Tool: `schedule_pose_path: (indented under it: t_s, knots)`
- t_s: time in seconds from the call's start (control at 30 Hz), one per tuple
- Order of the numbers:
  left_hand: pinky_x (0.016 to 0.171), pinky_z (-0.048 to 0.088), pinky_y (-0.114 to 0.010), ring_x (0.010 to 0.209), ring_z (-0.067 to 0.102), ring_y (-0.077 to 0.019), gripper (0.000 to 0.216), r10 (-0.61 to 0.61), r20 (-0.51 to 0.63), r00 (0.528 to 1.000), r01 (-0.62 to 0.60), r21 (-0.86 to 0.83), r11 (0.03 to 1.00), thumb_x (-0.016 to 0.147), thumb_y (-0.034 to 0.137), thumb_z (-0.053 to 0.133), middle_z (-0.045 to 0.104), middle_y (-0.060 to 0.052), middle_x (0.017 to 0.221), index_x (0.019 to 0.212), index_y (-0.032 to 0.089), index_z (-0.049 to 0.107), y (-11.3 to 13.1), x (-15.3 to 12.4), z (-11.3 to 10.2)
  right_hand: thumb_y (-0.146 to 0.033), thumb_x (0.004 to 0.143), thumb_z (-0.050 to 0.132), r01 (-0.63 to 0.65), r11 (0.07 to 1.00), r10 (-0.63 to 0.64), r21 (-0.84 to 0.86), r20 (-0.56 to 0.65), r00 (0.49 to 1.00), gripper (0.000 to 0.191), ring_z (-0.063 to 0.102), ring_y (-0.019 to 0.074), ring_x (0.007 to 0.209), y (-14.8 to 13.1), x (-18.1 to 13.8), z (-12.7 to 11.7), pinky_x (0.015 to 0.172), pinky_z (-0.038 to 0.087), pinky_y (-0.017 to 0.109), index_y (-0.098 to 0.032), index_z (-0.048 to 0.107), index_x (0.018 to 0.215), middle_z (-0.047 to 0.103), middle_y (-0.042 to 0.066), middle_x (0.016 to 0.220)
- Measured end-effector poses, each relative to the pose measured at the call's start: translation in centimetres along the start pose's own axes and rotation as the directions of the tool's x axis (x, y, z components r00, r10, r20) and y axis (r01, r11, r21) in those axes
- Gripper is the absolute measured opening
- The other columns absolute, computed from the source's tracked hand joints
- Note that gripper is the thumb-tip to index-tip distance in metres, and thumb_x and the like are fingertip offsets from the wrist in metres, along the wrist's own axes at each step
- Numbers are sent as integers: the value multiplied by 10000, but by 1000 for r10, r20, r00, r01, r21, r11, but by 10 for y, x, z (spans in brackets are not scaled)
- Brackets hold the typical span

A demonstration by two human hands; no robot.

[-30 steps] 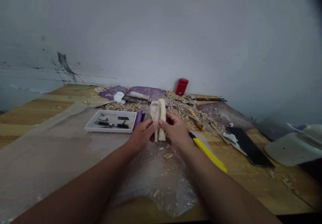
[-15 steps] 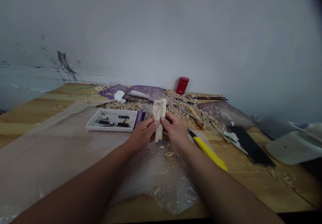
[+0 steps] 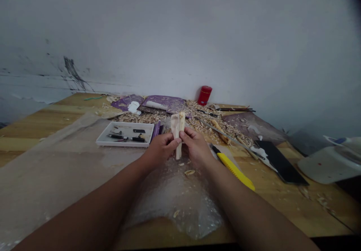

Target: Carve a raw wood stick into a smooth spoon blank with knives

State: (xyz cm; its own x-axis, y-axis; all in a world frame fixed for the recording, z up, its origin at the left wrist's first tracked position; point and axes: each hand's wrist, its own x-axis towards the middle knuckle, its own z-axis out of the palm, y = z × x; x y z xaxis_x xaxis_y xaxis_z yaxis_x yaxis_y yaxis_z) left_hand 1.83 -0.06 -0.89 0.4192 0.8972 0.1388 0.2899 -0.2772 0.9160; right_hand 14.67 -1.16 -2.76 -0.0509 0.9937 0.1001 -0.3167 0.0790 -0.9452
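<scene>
Both L hand (image 3: pixel 158 148) & R hand (image 3: pixel 198 145) pinched wooden spoon (image 3: pixel 175 124) & stick (image 3: pixel 182 121) betw. them, ctr frame, long axes pointing up-frame.

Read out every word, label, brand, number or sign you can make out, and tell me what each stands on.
None can be read.
Red canister: a small pale mark low on its side, too small and blurred to read.
White container: small spots, no legible characters.
Yellow-handled cutter: no lettering I can make out.
Spoon-shaped wood and wooden stick: no lettering visible.
</scene>
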Motion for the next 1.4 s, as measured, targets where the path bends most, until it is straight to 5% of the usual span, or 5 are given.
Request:
schedule_pose_path:
  t_s: [0.6,1.4]
  knots:
    - [364,304,-184,326,394,-61,228,-45,67,997,48,-51,998,745,314,432,435,73,380,580,158,462,0,-1,-5,-363,673,589,-44,999,44,11,-74,996,258,524,104,512,-7,-1,-1,518,408,241,-194,614,867,607,-19,647]
    - [402,261,-186,380,373,-59,266,12,38,999,-19,206,978,710,350,441,419,68,404,525,157,440,-1,2,-4,-431,689,557,-84,996,84,13,-3,996,292,521,115,480,-3,-1,-1,476,413,253,-176,615,818,601,7,635]
